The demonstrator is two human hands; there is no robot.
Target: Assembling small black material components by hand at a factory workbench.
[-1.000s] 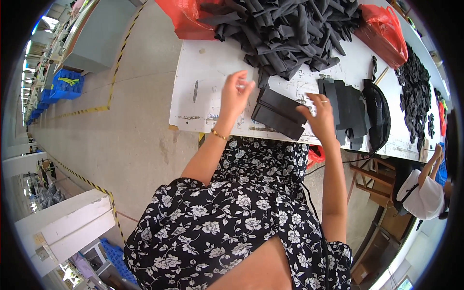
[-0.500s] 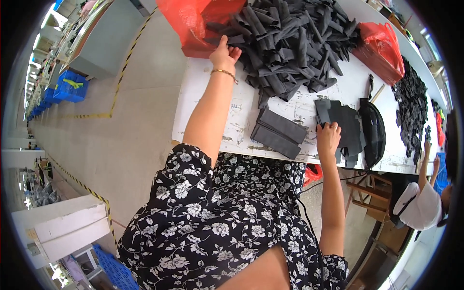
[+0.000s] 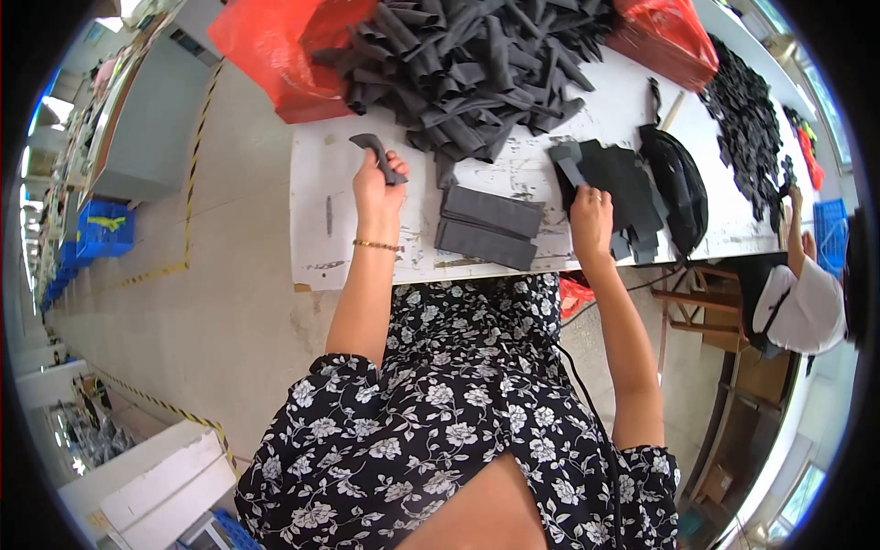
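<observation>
My left hand (image 3: 374, 197) is raised over the left part of the white table, its fingers closed on a curled dark grey fabric piece (image 3: 383, 158). To the right, my right hand (image 3: 593, 222) pinches the near end of a small grey strip (image 3: 570, 170). That strip lies over the left edge of a spread of flat black pieces (image 3: 628, 188). Between my hands, dark grey flat fabric strips (image 3: 490, 227) lie in two side-by-side stacks at the table's front edge. Behind them rises a big heap of rolled and folded dark grey fabric pieces (image 3: 467, 78).
A red plastic bag (image 3: 284, 69) stands at the heap's left, another red bag (image 3: 667, 41) at its right. A black curved pouch (image 3: 678, 192) lies beside the flat pieces. Farther right are small black pieces (image 3: 747, 119) and a person in white (image 3: 805, 310).
My left hand has drawn back toward me from the heap and now holds a curled fabric piece. My right hand stays by the flat pieces. The whole view has shifted.
</observation>
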